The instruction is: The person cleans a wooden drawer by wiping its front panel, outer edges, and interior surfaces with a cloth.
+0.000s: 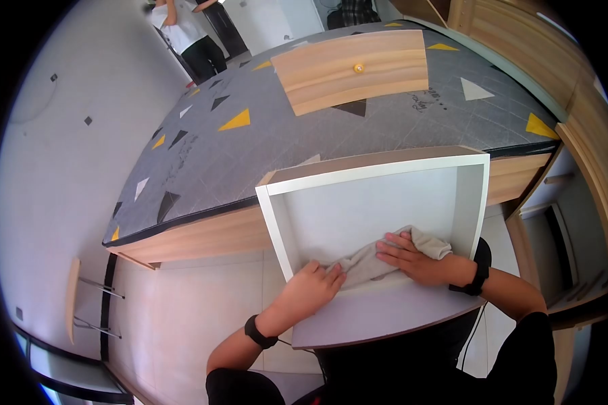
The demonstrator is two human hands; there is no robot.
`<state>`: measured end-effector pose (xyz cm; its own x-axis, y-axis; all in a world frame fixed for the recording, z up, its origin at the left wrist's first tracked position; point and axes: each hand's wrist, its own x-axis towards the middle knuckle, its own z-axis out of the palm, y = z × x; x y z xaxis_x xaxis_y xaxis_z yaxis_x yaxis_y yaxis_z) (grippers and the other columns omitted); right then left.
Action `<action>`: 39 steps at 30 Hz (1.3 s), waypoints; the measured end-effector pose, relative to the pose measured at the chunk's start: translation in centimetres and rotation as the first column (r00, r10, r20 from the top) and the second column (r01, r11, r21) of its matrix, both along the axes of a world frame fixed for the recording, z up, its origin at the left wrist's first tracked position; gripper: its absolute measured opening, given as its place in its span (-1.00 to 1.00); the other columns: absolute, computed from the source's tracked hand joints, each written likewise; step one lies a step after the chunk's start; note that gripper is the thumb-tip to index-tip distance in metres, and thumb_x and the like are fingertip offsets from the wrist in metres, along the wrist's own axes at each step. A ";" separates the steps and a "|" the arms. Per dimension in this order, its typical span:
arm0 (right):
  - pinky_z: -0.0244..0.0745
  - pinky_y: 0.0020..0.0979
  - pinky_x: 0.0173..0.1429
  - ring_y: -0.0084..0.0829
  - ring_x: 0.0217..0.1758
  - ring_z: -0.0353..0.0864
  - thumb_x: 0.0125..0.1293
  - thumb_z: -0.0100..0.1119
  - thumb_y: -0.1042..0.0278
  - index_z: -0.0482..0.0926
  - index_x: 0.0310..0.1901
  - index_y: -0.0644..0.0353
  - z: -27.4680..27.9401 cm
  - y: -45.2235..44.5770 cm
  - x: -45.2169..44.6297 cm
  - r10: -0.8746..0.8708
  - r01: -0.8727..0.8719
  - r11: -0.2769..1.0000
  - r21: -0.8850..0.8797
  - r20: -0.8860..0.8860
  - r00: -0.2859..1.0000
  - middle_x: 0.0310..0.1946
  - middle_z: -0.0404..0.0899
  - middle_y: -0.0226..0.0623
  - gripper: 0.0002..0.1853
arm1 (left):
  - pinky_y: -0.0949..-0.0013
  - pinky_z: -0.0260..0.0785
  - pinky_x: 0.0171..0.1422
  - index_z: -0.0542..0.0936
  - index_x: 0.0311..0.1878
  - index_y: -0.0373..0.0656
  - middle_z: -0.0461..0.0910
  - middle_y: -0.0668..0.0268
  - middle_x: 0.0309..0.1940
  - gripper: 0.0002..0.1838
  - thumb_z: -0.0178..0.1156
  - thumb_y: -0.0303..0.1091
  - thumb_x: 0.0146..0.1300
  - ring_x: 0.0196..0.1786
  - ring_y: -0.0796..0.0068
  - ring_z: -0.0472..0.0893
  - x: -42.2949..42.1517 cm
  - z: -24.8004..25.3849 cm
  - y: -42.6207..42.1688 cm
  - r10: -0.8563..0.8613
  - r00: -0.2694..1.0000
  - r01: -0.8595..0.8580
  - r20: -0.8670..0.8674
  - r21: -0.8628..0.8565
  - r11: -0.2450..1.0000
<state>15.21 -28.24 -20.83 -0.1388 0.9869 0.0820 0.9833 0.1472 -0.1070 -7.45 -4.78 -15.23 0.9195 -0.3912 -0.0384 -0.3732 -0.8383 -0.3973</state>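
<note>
A wooden drawer with white inner walls is tilted in front of me, its inside facing me. A crumpled beige-grey cloth lies along its lower inner part. My left hand has its fingers curled on the cloth's left end. Over the cloth's right part is my right hand, its fingers bent onto the fabric and a fold bunching out beyond them. A pale curved panel is below the drawer, close to my body. The palms' undersides are hidden.
Beyond the drawer is a bed with a grey patterned mattress. A wooden drawer front with a round knob lies on it. Wooden shelving stands at right. A person stands at the far left, beside the wall.
</note>
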 end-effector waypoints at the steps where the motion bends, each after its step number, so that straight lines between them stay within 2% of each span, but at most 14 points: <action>1: -0.29 -0.10 0.72 -0.27 0.73 -0.22 0.34 -0.14 0.57 0.13 0.57 0.09 0.0 0.0 0.0 -0.003 0.003 1.000 0.004 0.000 1.000 0.65 -0.03 -0.36 -0.28 | 0.41 0.43 0.09 0.61 0.16 -0.18 0.65 0.25 0.18 -0.44 0.29 -0.40 -0.02 -0.24 0.46 0.64 0.0 0.0 0.0 -0.002 1.000 0.002 0.005 0.003 1.000; 11: -0.27 -0.09 0.73 -0.24 0.73 -0.23 0.28 -0.08 0.62 0.12 0.58 0.09 -0.3 -0.1 0.0 0.004 -0.003 1.000 0.011 -0.068 0.998 0.65 -0.06 -0.34 -0.22 | 0.40 0.45 0.06 0.64 0.10 -0.11 0.68 0.28 0.10 -0.55 0.24 -0.36 0.07 -0.23 0.46 0.64 0.5 0.6 -0.2 0.033 0.999 -0.034 -0.008 -0.080 0.996; 13: -0.26 -0.09 0.73 -0.26 0.73 -0.22 0.28 -0.08 0.63 0.12 0.57 0.08 -0.2 0.2 0.3 0.011 -0.007 0.999 0.041 -0.096 0.995 0.65 -0.06 -0.37 -0.23 | 0.39 0.47 0.06 0.63 0.12 -0.10 0.67 0.29 0.11 -0.54 0.24 -0.38 0.07 -0.18 0.43 0.66 1.0 1.7 -0.3 0.039 0.994 -0.061 -0.106 -0.212 0.975; 17: -0.20 -0.15 0.73 -0.35 0.72 -0.18 0.33 -0.10 0.61 0.16 0.56 0.03 1.0 0.1 1.1 0.053 -0.051 0.998 0.033 -0.072 0.996 0.65 -0.04 -0.47 -0.27 | 0.33 0.49 0.09 0.63 0.14 -0.14 0.67 0.27 0.11 -0.54 0.22 -0.43 0.09 -0.11 0.37 0.69 1.6 3.2 -0.7 0.013 0.996 -0.040 -0.091 -0.304 0.952; 20: -0.16 -0.19 0.73 -0.38 0.71 -0.15 0.35 -0.08 0.56 0.20 0.55 0.01 1.8 -0.2 1.6 0.064 -0.061 0.996 0.058 -0.046 0.997 0.63 0.01 -0.51 -0.30 | 0.30 0.53 0.07 0.63 0.14 -0.17 0.67 0.26 0.12 -0.55 0.22 -0.47 0.11 -0.04 0.31 0.70 2.0 3.1 -0.4 -0.032 0.999 0.038 0.023 -0.372 0.927; 23: -0.11 -0.21 0.73 -0.37 0.70 -0.09 0.36 -0.05 0.50 0.26 0.51 0.00 2.5 0.3 2.1 0.028 -0.034 0.989 0.142 0.048 0.998 0.61 0.10 -0.53 -0.35 | 0.28 0.58 0.05 0.63 0.12 -0.21 0.66 0.19 0.14 -0.58 0.24 -0.49 0.13 0.02 0.26 0.71 2.6 4.3 -0.6 0.012 0.994 0.034 0.107 -0.416 0.909; 25: -0.08 -0.21 0.73 -0.36 0.70 -0.06 0.37 -0.03 0.47 0.29 0.50 -0.01 3.3 0.7 2.5 -0.005 -0.014 0.981 0.196 0.096 0.995 0.59 0.15 -0.53 -0.37 | 0.28 0.61 0.07 0.64 0.11 -0.23 0.65 0.16 0.16 -0.60 0.24 -0.51 0.15 0.11 0.23 0.70 3.0 5.2 -0.8 0.096 0.961 0.022 0.259 -0.420 0.907; 26: -0.07 -0.20 0.72 -0.35 0.69 -0.04 0.37 -0.01 0.44 0.31 0.49 -0.02 4.2 0.9 3.0 -0.103 0.050 0.957 0.286 0.173 0.980 0.58 0.18 -0.52 -0.38 | 0.28 0.61 0.07 0.64 0.11 -0.23 0.65 0.16 0.16 -0.60 0.24 -0.51 0.15 0.11 0.23 0.70 3.3 5.4 -0.8 0.092 0.961 0.026 0.259 -0.421 0.907; 27: -0.06 -0.20 0.72 -0.34 0.68 -0.01 0.37 0.01 0.41 0.33 0.48 -0.03 5.1 1.1 3.5 -0.206 0.104 0.920 0.379 0.240 0.949 0.56 0.21 -0.51 -0.39 | 0.25 0.61 0.10 0.64 0.12 -0.23 0.65 0.15 0.18 -0.59 0.23 -0.52 0.15 0.13 0.22 0.70 3.6 5.7 -0.8 0.108 0.930 0.046 0.350 -0.404 0.913; 29: -0.01 -0.18 0.71 -0.35 0.65 0.09 0.36 0.04 0.39 0.32 0.48 -0.04 6.7 1.4 4.0 -0.253 0.163 0.893 0.420 0.167 0.953 0.55 0.24 -0.49 -0.38 | 0.23 0.60 0.14 0.64 0.12 -0.24 0.64 0.14 0.19 -0.59 0.22 -0.54 0.15 0.15 0.20 0.69 4.4 6.1 -0.8 0.120 0.891 0.066 0.437 -0.387 0.920; 31: 0.18 -0.15 0.62 -0.29 0.56 0.27 0.34 0.04 0.44 0.40 0.43 0.00 8.0 1.6 4.2 -0.391 0.325 0.841 0.434 0.070 0.918 0.45 0.40 -0.44 -0.41 | 0.18 0.59 0.18 0.63 0.14 -0.23 0.63 0.15 0.22 -0.57 0.23 -0.55 0.15 0.22 0.17 0.66 5.2 6.3 -0.9 0.073 0.850 0.106 0.522 -0.305 0.946; 32: 0.08 -0.18 0.66 -0.35 0.54 0.30 0.36 0.03 0.43 0.32 0.48 -0.05 7.8 1.5 4.5 -0.423 0.344 0.840 0.421 0.108 0.900 0.49 0.33 -0.49 -0.38 | 0.18 0.59 0.18 0.63 0.14 -0.23 0.63 0.15 0.22 -0.57 0.23 -0.55 0.15 0.22 0.17 0.66 5.4 6.1 -0.8 0.072 0.850 0.108 0.523 -0.306 0.946; 34: 0.08 -0.16 0.66 -0.35 0.54 0.30 0.36 0.03 0.44 0.31 0.49 -0.05 7.6 1.5 4.6 -0.401 0.325 0.843 0.428 0.099 0.911 0.49 0.34 -0.49 -0.37 | 0.15 0.56 0.22 0.61 0.16 -0.25 0.61 0.14 0.24 -0.55 0.22 -0.58 0.14 0.27 0.15 0.62 5.8 5.3 -0.4 0.173 0.894 -0.028 0.413 -0.334 0.942; 39: 0.07 -0.11 0.66 -0.30 0.56 0.26 0.34 0.03 0.50 0.28 0.50 -0.01 6.6 1.8 4.3 -0.361 0.305 0.849 0.431 0.051 0.931 0.51 0.30 -0.43 -0.33 | 0.14 0.54 0.24 0.61 0.18 -0.25 0.60 0.14 0.26 -0.51 0.20 -0.60 0.11 0.35 0.14 0.55 5.6 3.9 -0.4 0.248 0.909 -0.102 0.334 -0.399 0.911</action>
